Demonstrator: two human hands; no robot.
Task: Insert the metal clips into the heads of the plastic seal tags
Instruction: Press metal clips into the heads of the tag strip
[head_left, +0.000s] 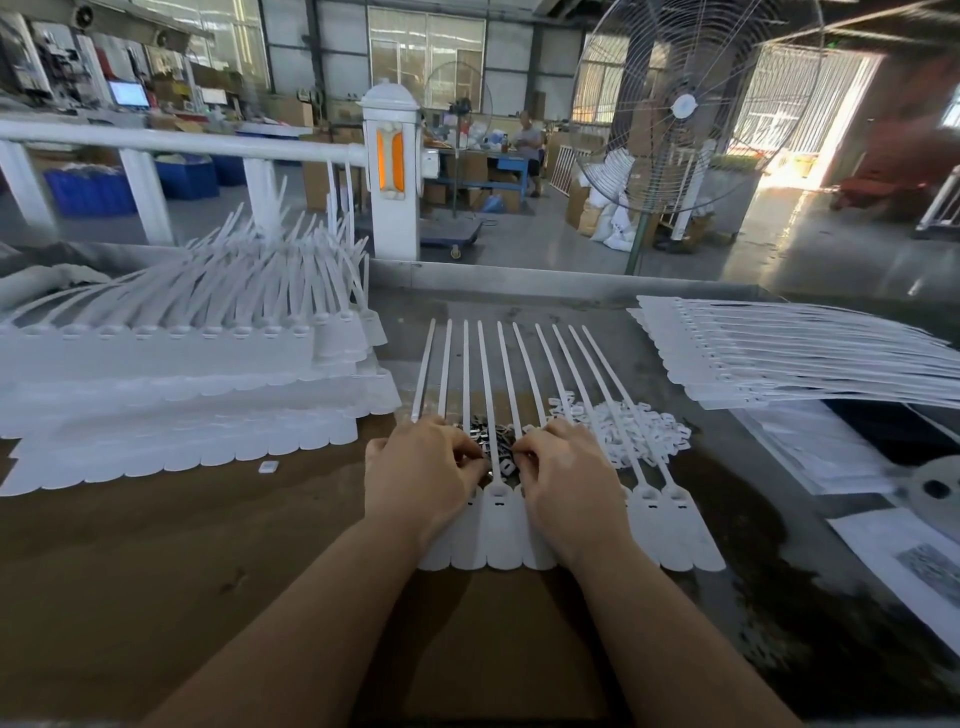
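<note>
Standing fan (682, 106) and white post (390, 171) beyond the table (156, 545)

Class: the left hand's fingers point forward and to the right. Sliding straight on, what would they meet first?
Most likely the pile of metal clips just ahead of the left hand, between the tag straps; depth is hard to judge.

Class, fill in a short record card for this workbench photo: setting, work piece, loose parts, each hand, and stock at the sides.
setting: factory workbench
work piece: row of joined seal tags, straps pointing away
loose parts: metal clips piled under the straps; white plastic pieces to the right
left hand: fingers curled at the clips
right hand: fingers curled at the clips
side stock: tag stacks left and right
</note>
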